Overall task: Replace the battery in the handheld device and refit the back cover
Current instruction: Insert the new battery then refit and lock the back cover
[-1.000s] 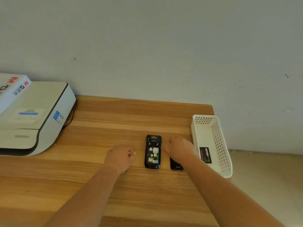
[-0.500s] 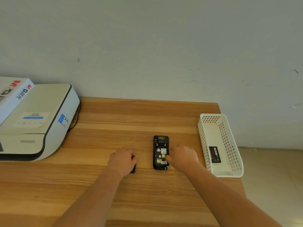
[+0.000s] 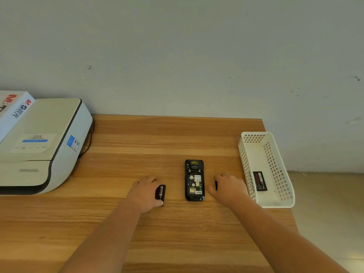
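Observation:
The black handheld device (image 3: 194, 180) lies face down in the middle of the wooden table (image 3: 177, 138), its battery bay open and labels showing. Left of it, my left hand (image 3: 144, 193) grips a small black battery (image 3: 160, 192), tilted up on its edge against the table. Right of the device, my right hand (image 3: 229, 187) curls over a black back cover (image 3: 216, 185); only a thin sliver of the cover shows between thumb and fingers. A second black battery (image 3: 260, 181) with a red label lies inside the white basket (image 3: 246, 166).
A white printer (image 3: 45, 146) with a black cable fills the table's left side, with a white box (image 3: 13, 109) on top of it. The basket stands at the table's right edge. A grey wall runs along the back.
The battery in my left hand has come out from under the fingers and now shows more. My right hand has shifted slightly right of the device, still over the cover.

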